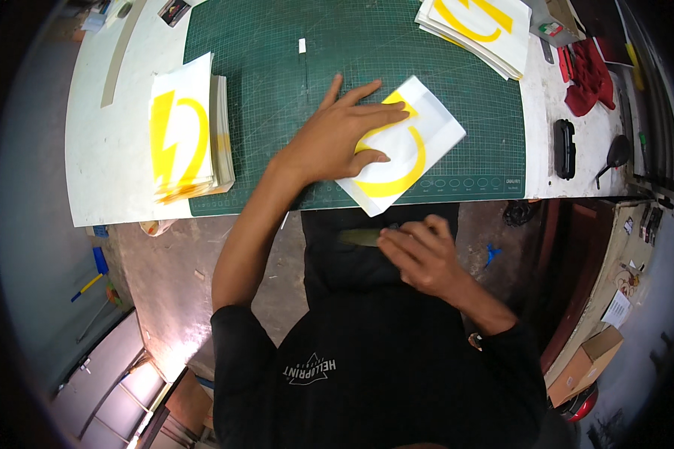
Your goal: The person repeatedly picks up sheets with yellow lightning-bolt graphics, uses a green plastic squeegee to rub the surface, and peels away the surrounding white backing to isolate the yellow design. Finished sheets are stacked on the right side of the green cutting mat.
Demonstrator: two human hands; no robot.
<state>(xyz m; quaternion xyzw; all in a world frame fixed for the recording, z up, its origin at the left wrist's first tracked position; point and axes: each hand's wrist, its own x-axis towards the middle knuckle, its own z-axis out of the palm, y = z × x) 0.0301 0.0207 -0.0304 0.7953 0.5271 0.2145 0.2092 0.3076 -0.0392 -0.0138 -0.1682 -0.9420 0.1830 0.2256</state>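
My left hand lies with fingers spread on a white folded paper piece with a yellow print. That paper sits at a slant on a green cutting mat, one corner jutting past the table's front edge. Just below that edge, in front of my dark trousers, my right hand is closed round a flat olive-green strip. The strip points left and is slightly blurred, so its exact kind is unclear. It is apart from the paper.
A thick stack of similar printed papers stands at the left, another stack at the far right. Rightward on the white table lie a red cloth, a black case and a dark round-headed tool. A small white scrap rests on the mat.
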